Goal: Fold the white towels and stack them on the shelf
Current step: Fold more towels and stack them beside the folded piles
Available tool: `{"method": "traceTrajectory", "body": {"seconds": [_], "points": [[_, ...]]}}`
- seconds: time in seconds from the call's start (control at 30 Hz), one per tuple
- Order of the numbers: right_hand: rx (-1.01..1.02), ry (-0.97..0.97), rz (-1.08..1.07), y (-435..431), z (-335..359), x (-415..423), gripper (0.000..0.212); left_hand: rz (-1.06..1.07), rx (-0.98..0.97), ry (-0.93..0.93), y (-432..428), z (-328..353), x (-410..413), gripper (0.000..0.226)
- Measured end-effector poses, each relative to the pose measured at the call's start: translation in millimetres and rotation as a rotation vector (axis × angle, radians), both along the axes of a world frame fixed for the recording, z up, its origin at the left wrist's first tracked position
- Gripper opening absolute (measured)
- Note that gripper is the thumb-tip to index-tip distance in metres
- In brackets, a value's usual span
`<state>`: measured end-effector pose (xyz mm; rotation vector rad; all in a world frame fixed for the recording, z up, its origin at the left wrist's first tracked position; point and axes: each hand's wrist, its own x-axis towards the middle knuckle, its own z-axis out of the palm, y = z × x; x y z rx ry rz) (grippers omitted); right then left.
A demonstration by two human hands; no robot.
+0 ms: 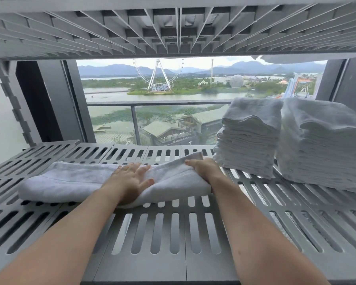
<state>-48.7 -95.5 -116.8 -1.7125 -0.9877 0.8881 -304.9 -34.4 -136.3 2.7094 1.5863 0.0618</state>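
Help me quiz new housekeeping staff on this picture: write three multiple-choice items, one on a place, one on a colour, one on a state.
1. Where on the shelf do the folded towel stacks stand?
A. left end
B. right side
C. front centre

2. What colour is the shelf?
A. grey
B. red
C. brown wood

3. How does the left hand lie on the loose towel?
A. clenched in a fist
B. flat, fingers straight
C. lifted clear of it

Key: 1 B, the stacks stand to the right of the loose towel; 2 A, its slatted boards are grey; 3 B, the palm presses the cloth while the right hand grips its end.
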Motion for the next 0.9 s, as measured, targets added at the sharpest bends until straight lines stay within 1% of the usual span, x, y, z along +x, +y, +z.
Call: {"method": "traceTrajectory", "body": {"seconds": [0.1,0.13,0.2,0.27,0.33,0.43,0.5,0.57,0.63,0.7,0.73,0.8,0.83,0.9], "points": [[-0.008,0.091,-0.018,-3,2,-2,0.039,-0.009,-0.027,-0.165,2,9,-8,0.067],[0.008,0.137,-0.032,-4,3,-4,0.041,-0.005,-0.017,-0.166,5,13,-13,0.066],[0.069,0.279,-0.062,-5,8,-14,0.04,0.052,0.039,-0.023,11,20,-23,0.072],[0.133,0.386,-0.065,-4,16,-26,0.036,0.171,-0.006,0.119,11,22,-30,0.084],[0.171,0.426,-0.03,-3,29,-41,0.031,0.262,-0.108,0.123,6,15,-31,0.091],[0.208,0.433,0.016,0,53,-66,0.03,0.262,-0.16,0.063,2,8,-31,0.091],[0.203,0.385,0.018,3,71,-87,0.029,0.208,-0.176,0.015,5,15,-41,0.091],[0.176,0.301,0.017,9,85,-109,0.029,0.163,-0.154,-0.076,13,26,-63,0.088],[0.14,0.185,0.026,18,95,-134,0.024,0.171,-0.074,-0.128,25,37,-99,0.08],[0.122,0.046,0.029,28,101,-159,0.018,0.223,-0.012,-0.118,41,41,-139,0.071],[0.112,-0.024,0.029,34,104,-172,0.018,0.238,-0.026,-0.121,48,41,-157,0.067],[0.072,-0.146,0.037,45,110,-200,0.016,0.21,-0.132,-0.189,57,38,-183,0.062],[0.048,-0.191,0.046,51,111,-213,0.015,0.182,-0.188,-0.261,59,35,-190,0.06],[-0.005,-0.251,0.057,65,112,-238,0.011,0.176,-0.326,-0.496,62,31,-198,0.061]]}}
